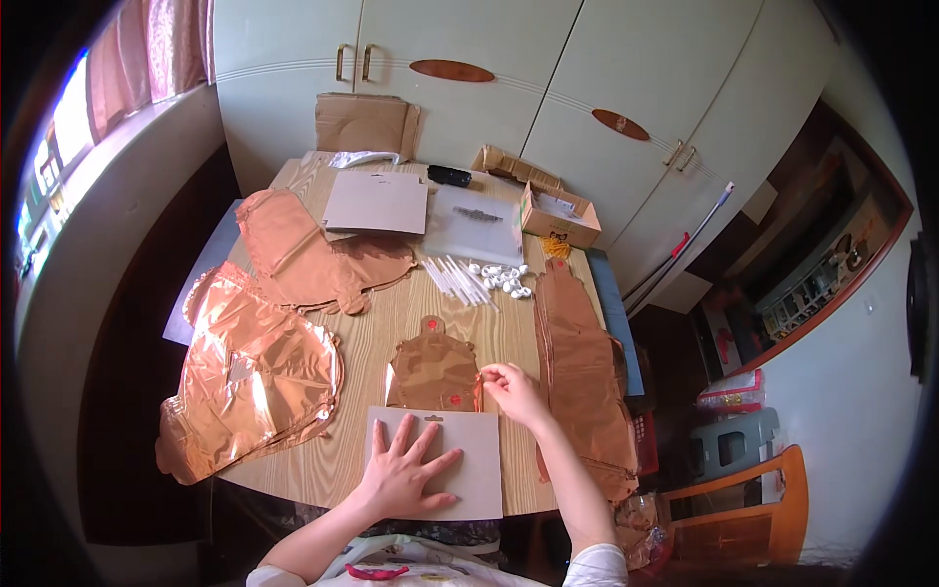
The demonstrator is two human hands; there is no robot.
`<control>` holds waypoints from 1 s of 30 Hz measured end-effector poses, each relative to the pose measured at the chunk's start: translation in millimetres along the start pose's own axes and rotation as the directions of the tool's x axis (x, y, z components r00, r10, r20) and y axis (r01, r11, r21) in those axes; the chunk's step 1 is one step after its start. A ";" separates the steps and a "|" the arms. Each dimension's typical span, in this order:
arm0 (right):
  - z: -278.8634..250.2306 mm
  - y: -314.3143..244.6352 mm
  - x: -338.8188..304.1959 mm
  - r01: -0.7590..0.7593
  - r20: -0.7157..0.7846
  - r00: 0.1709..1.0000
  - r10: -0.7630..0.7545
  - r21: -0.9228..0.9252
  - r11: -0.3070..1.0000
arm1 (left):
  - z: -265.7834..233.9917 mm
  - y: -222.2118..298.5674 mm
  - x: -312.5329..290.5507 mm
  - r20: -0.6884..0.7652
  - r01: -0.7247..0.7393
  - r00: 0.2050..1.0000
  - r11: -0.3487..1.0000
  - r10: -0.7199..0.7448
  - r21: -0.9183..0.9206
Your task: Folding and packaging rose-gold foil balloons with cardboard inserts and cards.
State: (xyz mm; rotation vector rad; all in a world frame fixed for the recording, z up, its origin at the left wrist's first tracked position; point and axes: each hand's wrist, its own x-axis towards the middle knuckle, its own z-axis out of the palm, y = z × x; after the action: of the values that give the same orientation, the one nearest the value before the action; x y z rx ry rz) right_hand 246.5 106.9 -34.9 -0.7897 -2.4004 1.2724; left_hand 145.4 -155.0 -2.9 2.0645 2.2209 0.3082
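A folded copper-coloured foil balloon [433, 364] with red spots on it lies flat in the middle of the table. Its near end meets a plain greyish card [476, 477] that has a hanging slot at its far edge. My left hand [411, 468] rests on this card, palm down with fingers spread. At the balloon's right side, my right hand [513, 389] is closed in a pinch on its orange-tinted edge. The fingertips cover exactly what is caught there.
Loose foil balloons [259, 367] spread on the left; a folded foil stack [579, 382] lies right. Farther back are white sticks [458, 280], white plastic cups [509, 281], stacked cards [375, 203], a clear plastic sheet [476, 227] and a cardboard box [559, 215]. A wooden chair [790, 499] stands lower right.
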 end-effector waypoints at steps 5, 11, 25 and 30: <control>5.2 2.8 3.2 0.043 0.040 0.998 -0.038 -0.130 0.991 | 0.6 0.1 -0.6 -0.003 0.002 1.000 1.000 -0.002 0.000; 2.5 14.1 12.1 0.036 -0.089 0.991 -0.096 -0.522 0.852 | 2.9 -0.7 -1.4 -0.005 -0.003 1.000 1.000 0.003 0.010; 8.8 33.6 58.2 0.013 -0.103 0.994 -0.038 -0.233 0.972 | 3.8 -0.3 1.1 -0.007 -0.013 1.000 1.000 0.013 0.017; 28.2 -21.8 61.0 0.024 0.013 1.000 -0.022 -0.174 0.984 | 4.1 -1.8 -4.0 0.008 0.008 1.000 1.000 -0.008 0.030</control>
State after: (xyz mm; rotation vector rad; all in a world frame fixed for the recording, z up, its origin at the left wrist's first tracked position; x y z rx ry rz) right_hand 176.4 115.1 -31.5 -0.8021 -2.5481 1.0709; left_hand 144.8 -158.8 -7.6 2.0678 2.2422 0.2675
